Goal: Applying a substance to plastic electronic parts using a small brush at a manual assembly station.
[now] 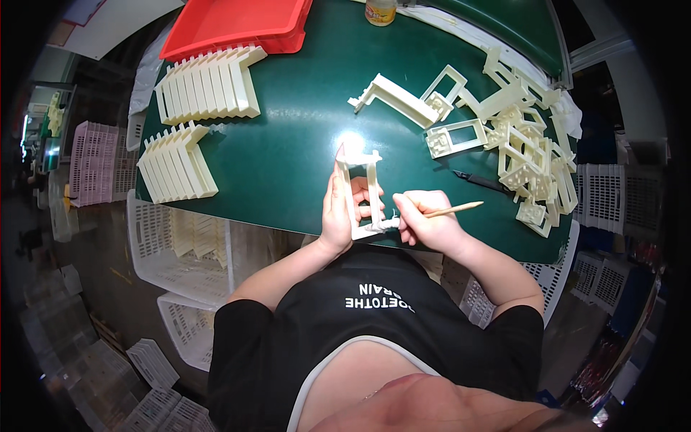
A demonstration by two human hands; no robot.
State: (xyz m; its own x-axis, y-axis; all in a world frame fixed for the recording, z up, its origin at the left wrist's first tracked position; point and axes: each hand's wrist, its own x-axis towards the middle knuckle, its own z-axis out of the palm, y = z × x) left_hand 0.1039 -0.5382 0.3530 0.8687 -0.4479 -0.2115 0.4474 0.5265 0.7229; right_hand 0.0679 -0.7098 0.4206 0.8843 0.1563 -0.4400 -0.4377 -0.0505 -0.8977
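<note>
Dark green matting covers the worktable [302,137], which curves away toward the far edge under the fisheye lens. At the far left of it sits a red plastic tray [237,25], and just near of that tray two rows of cream plastic brackets stand packed side by side, one far row [209,86] and one near row [176,164]. On the right, a loose heap of cream plastic frames [529,155] spreads along the table's edge, with a few single frames [425,101] lying apart toward the middle. A dark hand tool [479,180] lies on the mat between the heap and the person's hands. A small jar with a yellow label [380,11] stands at the far edge. White and pink lattice crates [93,162] crowd the floor to the left and below the table.

Nothing lies between the person and the work. The left hand [337,212] holds a cream plastic frame [362,191] upright at the table's near edge, fingers wrapped around its left rail. This frame is a narrow open rectangle with small tabs at its far end. The right hand [425,219] is just beside it, fingers pinched together on a thin wooden stick [453,210], whose tip meets the frame's near right corner.
</note>
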